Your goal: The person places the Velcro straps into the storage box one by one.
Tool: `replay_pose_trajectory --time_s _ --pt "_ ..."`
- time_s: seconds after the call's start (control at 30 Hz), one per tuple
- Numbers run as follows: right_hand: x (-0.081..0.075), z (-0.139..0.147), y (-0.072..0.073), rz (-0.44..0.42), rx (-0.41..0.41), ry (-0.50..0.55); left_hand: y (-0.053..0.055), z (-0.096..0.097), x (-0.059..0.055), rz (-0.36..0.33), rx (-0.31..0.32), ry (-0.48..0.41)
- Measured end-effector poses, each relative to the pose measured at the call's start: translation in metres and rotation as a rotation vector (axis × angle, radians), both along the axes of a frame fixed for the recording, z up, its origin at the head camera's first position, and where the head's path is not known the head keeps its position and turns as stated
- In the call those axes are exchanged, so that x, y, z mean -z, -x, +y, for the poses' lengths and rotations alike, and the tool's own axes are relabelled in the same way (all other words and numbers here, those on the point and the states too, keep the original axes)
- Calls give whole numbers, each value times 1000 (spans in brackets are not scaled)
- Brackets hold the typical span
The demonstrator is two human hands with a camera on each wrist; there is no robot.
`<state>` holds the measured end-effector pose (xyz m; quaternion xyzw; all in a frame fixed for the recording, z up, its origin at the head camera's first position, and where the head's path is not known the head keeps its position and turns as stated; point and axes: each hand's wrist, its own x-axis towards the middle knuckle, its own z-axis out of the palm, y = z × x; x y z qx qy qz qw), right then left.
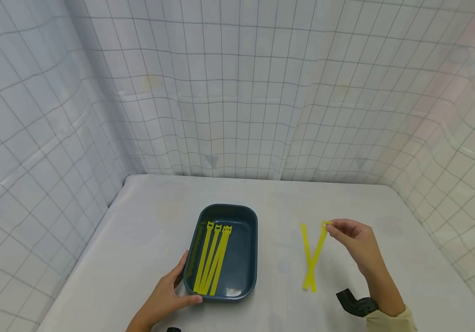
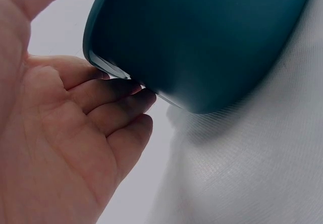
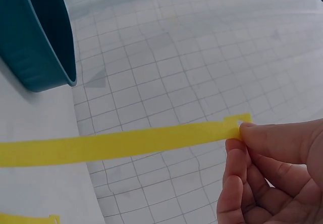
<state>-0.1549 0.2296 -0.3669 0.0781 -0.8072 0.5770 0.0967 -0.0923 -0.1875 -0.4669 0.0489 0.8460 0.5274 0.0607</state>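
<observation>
My left hand point(image 1: 164, 293) grips the near-left corner of a dark teal tray point(image 1: 242, 251), thumb at the near side and fingers along the left wall. In the left wrist view, fingertips point(image 2: 133, 95) touch the tray's outer wall. Several yellow slotted-head cable ties point(image 1: 206, 258) lie lengthwise in the tray's left half. To the right, my right hand point(image 1: 358, 242) pinches the slotted head of another yellow cable tie point(image 3: 131, 142) between thumb and fingers. Its strap slants down toward the table, crossing over a second loose cable tie point(image 1: 306, 244) in the head view.
A white-covered table point(image 1: 279, 207) carries everything. White grid-patterned curtains point(image 1: 237, 92) hang behind it and on both sides. A black wrist band mount point(image 1: 358, 306) sits on the right wrist.
</observation>
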Motion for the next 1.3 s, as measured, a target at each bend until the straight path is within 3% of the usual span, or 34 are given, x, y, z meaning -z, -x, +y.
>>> replay_pose_trajectory --time_s 0.93,1.3 --pt "-37 -44 11 115 -137 190 0 0 3 -10 -18 30" --pt "-52 -75 10 101 -206 293 1 0 5 -8 -19 23"
